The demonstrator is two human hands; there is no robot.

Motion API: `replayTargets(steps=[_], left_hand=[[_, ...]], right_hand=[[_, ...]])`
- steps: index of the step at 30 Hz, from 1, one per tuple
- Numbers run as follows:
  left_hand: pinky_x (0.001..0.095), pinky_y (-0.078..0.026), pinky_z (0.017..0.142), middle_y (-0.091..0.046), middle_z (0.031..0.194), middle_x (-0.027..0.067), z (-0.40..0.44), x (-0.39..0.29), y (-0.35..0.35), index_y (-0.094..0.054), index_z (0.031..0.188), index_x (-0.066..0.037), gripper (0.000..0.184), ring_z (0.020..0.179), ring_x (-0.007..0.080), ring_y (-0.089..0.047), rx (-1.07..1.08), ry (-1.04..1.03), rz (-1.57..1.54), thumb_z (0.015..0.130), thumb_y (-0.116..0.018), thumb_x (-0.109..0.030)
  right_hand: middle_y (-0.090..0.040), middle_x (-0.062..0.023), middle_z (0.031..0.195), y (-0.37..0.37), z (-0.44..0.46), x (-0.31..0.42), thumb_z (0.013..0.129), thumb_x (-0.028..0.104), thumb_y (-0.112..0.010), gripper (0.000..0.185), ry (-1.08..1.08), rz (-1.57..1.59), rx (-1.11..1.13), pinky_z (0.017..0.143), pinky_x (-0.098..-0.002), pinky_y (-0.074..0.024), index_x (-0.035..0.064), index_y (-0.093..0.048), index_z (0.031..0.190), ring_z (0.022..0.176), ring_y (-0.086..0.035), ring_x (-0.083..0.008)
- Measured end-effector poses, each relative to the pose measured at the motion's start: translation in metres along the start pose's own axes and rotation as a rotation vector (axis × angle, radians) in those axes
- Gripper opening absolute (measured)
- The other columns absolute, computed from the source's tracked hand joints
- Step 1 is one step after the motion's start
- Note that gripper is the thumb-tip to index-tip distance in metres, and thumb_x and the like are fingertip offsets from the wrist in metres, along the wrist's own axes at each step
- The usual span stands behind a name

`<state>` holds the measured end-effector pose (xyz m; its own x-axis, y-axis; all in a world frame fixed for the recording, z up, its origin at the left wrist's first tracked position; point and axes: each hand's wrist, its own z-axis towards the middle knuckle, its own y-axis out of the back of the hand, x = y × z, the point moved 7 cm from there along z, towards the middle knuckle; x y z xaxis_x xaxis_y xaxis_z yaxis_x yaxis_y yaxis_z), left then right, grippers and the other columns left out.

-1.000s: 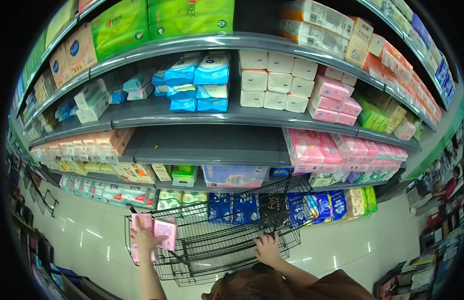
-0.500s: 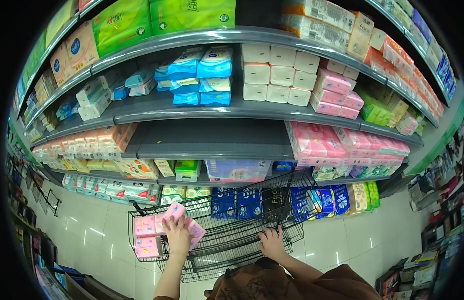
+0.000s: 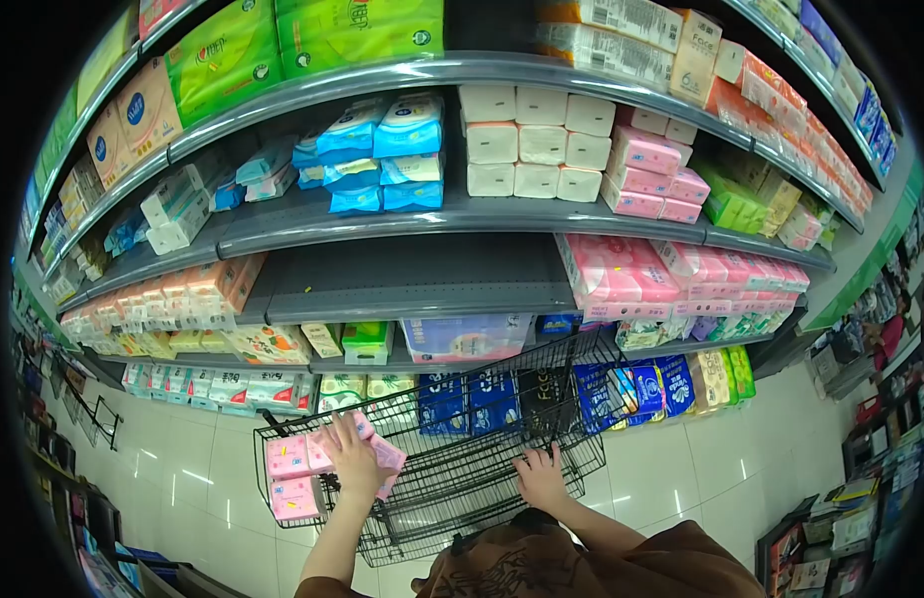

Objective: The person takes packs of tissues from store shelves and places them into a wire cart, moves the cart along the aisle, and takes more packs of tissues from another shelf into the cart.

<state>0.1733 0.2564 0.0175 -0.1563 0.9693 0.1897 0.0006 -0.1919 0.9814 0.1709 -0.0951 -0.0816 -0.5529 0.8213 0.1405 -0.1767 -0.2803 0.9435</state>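
A black wire shopping cart (image 3: 447,485) stands in front of me, lying across the view. Inside its left end are several pink packs of tissues (image 3: 296,498), some stacked and one tilted (image 3: 390,455). My left hand (image 3: 352,456) is closed over another pink tissue pack (image 3: 363,426) among them; the fingers cover much of it. On the cart's near side, my right hand (image 3: 542,476) has its fingers curled over the wire rim, holding no pack.
Shelves (image 3: 402,279) behind the cart carry blue tissue packs (image 3: 410,125), white paper packs (image 3: 542,143) and pink bundles (image 3: 621,274). Dark blue packs (image 3: 444,404) stand low, just behind the cart. Goods line the right side (image 3: 831,533). The floor (image 3: 681,478) is pale tile.
My left hand has lowered the pink tissue pack among the other packs, where it sat higher and tilted before. My right hand stays on the cart; the view has shifted slightly.
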Motion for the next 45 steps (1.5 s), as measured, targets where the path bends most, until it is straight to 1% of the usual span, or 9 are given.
replayTargets(steps=[2, 8, 19, 21, 26, 28, 31, 35, 45], left_hand=[[0.0729, -0.003, 0.120, -0.030, 0.161, 0.0218, -0.010, -0.014, -0.005, -0.063, 0.137, -0.001, 0.112, 0.151, 0.0547, -0.007, 0.003, 0.045, 0.086, 0.058, -0.077, -0.079], [0.0725, -0.011, 0.119, -0.028, 0.162, 0.0184, -0.010, -0.012, -0.044, -0.051, 0.148, -0.003, 0.118, 0.149, 0.0498, -0.020, 0.211, 0.120, 0.129, 0.058, -0.082, -0.073], [0.0658, -0.021, 0.115, -0.029, 0.151, 0.0298, -0.064, 0.033, 0.032, -0.064, 0.122, 0.000, 0.087, 0.139, 0.0517, -0.027, -0.429, 0.243, -0.499, 0.048, -0.089, -0.038], [0.0653, -0.024, 0.114, -0.026, 0.151, 0.0321, -0.089, 0.036, 0.056, -0.058, 0.136, -0.003, 0.097, 0.140, 0.0566, -0.024, -0.546, 0.344, -0.696, 0.051, -0.090, -0.038], [0.0479, -0.031, 0.119, -0.017, 0.160, 0.0240, -0.155, 0.014, -0.005, -0.051, 0.144, 0.002, 0.088, 0.146, 0.0382, -0.030, -0.423, 0.434, -1.513, 0.072, -0.088, -0.032], [0.0405, -0.043, 0.112, -0.049, 0.144, 0.0134, -0.188, -0.029, -0.070, -0.040, 0.149, 0.001, 0.082, 0.134, 0.0242, -0.051, -0.254, 0.674, -2.331, 0.086, -0.079, -0.034], [0.0390, -0.043, 0.111, -0.058, 0.133, 0.0098, -0.238, -0.062, -0.076, -0.036, 0.150, 0.001, 0.079, 0.127, 0.0225, -0.055, -0.139, 0.876, -2.588, 0.088, -0.076, -0.030], [0.0388, -0.036, 0.117, -0.021, 0.157, 0.0081, -0.283, -0.058, -0.068, -0.049, 0.144, 0.003, 0.069, 0.144, 0.0225, -0.036, -0.293, 0.702, -2.132, 0.087, -0.076, -0.025], [0.0365, -0.044, 0.108, -0.058, 0.133, 0.0100, -0.333, -0.077, -0.105, -0.040, 0.147, 0.000, 0.074, 0.123, 0.0211, -0.057, -0.530, 1.108, -2.281, 0.088, -0.075, -0.026]], right_hand=[[-0.055, -0.0125, 0.122, 0.000, -0.002, 0.001, 0.076, 0.018, -0.072, 0.045, 0.015, 0.015, 0.002, 0.115, -0.0666, -0.0258, 0.0131, -0.061, 0.120, 0.121, -0.051, -0.0322], [-0.054, -0.0155, 0.127, -0.009, 0.003, 0.005, 0.078, 0.017, -0.070, 0.045, -0.004, 0.020, 0.085, 0.117, -0.0678, -0.0207, 0.0103, -0.058, 0.121, 0.123, -0.050, -0.0351], [-0.053, -0.0160, 0.129, -0.026, 0.001, 0.004, 0.076, 0.027, -0.075, 0.057, 0.019, 0.023, 0.119, 0.118, -0.0675, -0.0164, 0.0094, -0.057, 0.127, 0.126, -0.048, -0.0361], [-0.053, -0.0162, 0.130, -0.014, 0.009, 0.011, 0.076, 0.029, -0.075, 0.060, -0.016, 0.103, 0.151, 0.117, -0.0688, -0.0141, 0.0087, -0.056, 0.129, 0.127, -0.048, -0.0356], [-0.059, -0.0215, 0.124, 0.008, 0.086, 0.053, 0.093, 0.010, -0.067, 0.043, -0.071, 0.655, 0.172, 0.102, -0.0391, -0.0477, -0.0014, -0.053, 0.132, 0.115, -0.061, -0.0361], [-0.063, -0.0235, 0.126, -0.019, 0.122, 0.091, 0.093, 0.015, -0.070, 0.048, 0.010, 0.750, 0.273, 0.101, -0.0415, -0.0488, -0.0035, -0.052, 0.134, 0.116, -0.064, -0.0351], [-0.053, -0.0263, 0.136, -0.056, 0.166, 0.170, 0.091, 0.014, -0.071, 0.061, 0.203, 0.888, 0.401, 0.101, -0.0430, -0.0482, -0.0026, -0.042, 0.142, 0.119, -0.059, -0.0394], [-0.047, -0.0265, 0.142, -0.079, 0.219, 0.273, 0.082, 0.021, -0.079, 0.062, 0.599, 0.610, 0.273, 0.109, -0.0502, -0.0410, -0.0025, -0.048, 0.130, 0.129, -0.048, -0.0454], [-0.047, -0.0267, 0.133, -0.116, 0.229, 0.289, 0.065, 0.026, -0.089, 0.079, 0.521, 0.460, 0.308, 0.102, -0.0503, -0.0441, -0.0044, -0.049, 0.127, 0.120, -0.049, -0.0439]])
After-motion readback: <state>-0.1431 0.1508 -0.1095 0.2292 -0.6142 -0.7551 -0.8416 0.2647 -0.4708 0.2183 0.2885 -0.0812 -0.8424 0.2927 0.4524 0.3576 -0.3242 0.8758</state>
